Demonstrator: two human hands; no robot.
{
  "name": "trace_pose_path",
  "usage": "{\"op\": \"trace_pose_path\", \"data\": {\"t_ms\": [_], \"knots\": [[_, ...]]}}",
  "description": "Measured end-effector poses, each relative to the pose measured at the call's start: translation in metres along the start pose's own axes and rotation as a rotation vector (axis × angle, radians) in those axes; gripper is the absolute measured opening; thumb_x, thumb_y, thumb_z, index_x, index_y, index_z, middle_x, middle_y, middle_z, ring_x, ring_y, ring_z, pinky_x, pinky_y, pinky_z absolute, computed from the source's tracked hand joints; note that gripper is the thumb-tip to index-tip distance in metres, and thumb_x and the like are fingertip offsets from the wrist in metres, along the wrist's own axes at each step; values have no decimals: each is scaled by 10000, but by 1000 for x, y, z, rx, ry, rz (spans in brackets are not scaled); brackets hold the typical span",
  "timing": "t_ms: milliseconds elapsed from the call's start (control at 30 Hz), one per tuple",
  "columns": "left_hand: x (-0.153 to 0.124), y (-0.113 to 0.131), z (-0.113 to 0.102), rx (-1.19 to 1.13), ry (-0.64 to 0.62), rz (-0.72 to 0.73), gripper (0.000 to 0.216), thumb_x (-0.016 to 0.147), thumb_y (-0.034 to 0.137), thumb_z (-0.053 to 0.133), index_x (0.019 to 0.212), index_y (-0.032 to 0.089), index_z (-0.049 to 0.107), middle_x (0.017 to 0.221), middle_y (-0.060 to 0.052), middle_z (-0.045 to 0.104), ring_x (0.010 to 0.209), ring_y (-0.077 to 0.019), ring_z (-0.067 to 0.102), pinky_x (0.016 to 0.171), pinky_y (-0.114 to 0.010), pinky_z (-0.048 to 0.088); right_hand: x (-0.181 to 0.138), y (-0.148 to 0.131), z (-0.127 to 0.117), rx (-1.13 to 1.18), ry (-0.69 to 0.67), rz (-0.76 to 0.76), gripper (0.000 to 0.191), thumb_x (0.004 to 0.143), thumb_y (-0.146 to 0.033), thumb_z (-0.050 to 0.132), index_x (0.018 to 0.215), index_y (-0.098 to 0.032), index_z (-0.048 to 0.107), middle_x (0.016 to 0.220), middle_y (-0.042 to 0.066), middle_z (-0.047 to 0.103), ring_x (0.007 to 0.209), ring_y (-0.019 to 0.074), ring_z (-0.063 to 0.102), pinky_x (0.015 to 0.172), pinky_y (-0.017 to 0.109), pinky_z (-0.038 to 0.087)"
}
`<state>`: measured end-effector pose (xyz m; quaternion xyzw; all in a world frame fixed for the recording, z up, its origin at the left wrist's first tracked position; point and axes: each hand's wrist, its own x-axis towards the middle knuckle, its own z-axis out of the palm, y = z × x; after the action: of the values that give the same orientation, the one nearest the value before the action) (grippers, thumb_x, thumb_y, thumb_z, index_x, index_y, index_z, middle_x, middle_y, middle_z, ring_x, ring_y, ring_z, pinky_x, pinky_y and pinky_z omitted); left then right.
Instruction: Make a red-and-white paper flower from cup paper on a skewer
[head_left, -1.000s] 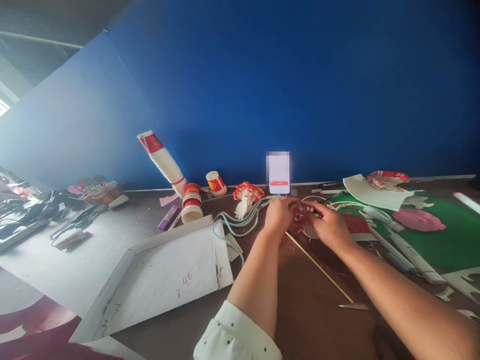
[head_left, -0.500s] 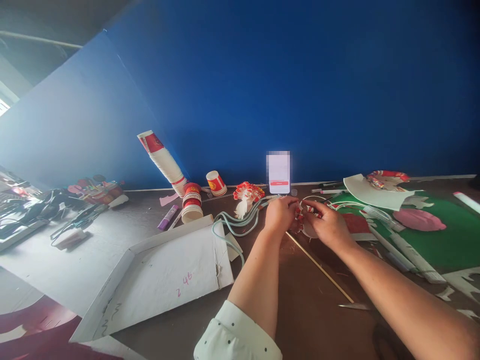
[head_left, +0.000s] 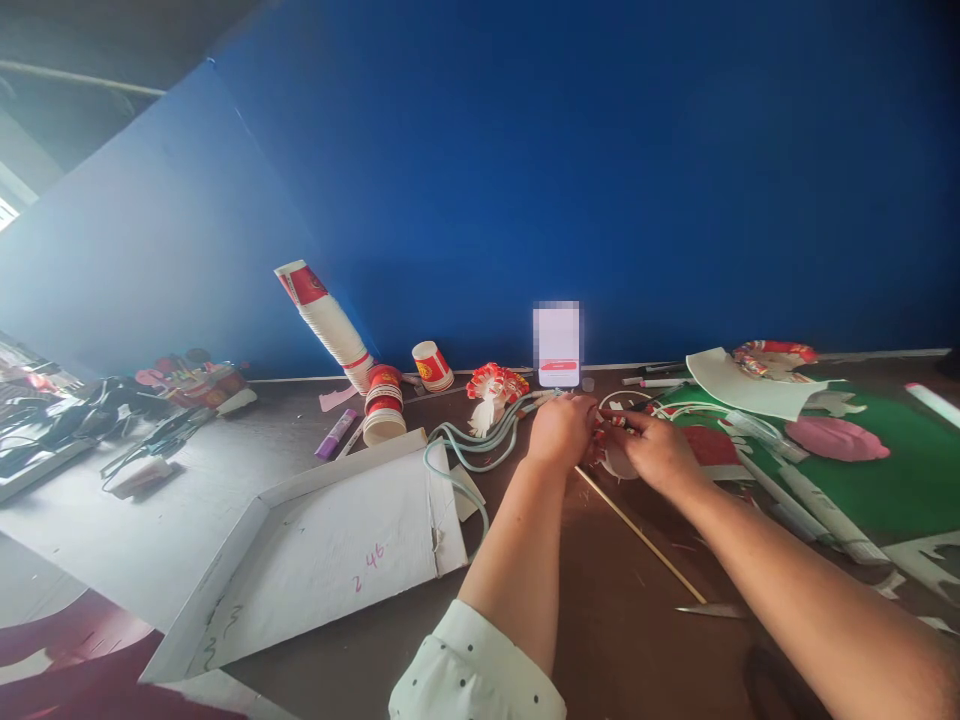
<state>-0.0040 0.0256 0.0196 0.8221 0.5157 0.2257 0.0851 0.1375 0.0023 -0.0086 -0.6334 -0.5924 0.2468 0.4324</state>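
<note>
My left hand (head_left: 564, 430) is closed, fingers bent around the edge of a red-and-white cut paper cup (head_left: 600, 440). From the other side, my right hand (head_left: 660, 455) pinches the same cup, its thumb and index finger close to my left fingertips. Most of the cup is hidden behind the hands; narrow red-and-white strips and a pale round part show between them. Below the hands a thin wooden stick (head_left: 637, 533) lies slanting on the brown table (head_left: 600, 620). A finished-looking fringed paper cup flower (head_left: 495, 392) with curled red-and-white strips sits left of my left hand.
A phone (head_left: 559, 345) stands upright against the blue panel. Pale cables (head_left: 480, 455) loop beside a white cardboard lid (head_left: 322, 560). Stacked paper cups (head_left: 330, 325) lean behind a purple glue stick (head_left: 336, 434). At right lie green paper (head_left: 862, 500), a pink piece (head_left: 840, 438) and a metal blade (head_left: 711, 610).
My right fingers have shifted slightly left, closer to my left hand, with the index finger straighter. My left fingers have turned inward over the cup. Other things lie as before.
</note>
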Motion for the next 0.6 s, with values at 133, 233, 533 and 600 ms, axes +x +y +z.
{"op": "trace_pose_path", "data": {"t_ms": [133,233,533,600], "knots": [[0,-2,2,-34,28,2,286,936,278,459,1077,190,692,1052,-100,703,981,-208,633,899,-297,466,0,-3,-2,21,-32,45,296,730,-366,601,902,-224,795,808,73,759,729,240,669,668,336,495],[0,-3,2,-48,32,-17,272,933,288,472,1081,196,682,1043,-98,705,974,-205,635,893,-295,468,0,-5,-3,28,-42,73,321,728,-369,603,938,-215,791,824,77,758,726,239,664,667,341,495],[0,-5,2,1,25,6,282,949,288,432,1033,189,683,1028,-92,705,944,-196,639,866,-287,472,1,-3,-2,58,-28,14,283,721,-366,610,881,-224,796,774,59,759,702,225,666,666,325,501],[0,-6,2,12,28,11,282,949,283,430,1027,189,684,1030,-85,706,942,-192,639,859,-283,475,0,-5,-3,52,-23,7,287,723,-368,607,884,-223,796,802,58,766,724,225,674,683,323,506]]}}
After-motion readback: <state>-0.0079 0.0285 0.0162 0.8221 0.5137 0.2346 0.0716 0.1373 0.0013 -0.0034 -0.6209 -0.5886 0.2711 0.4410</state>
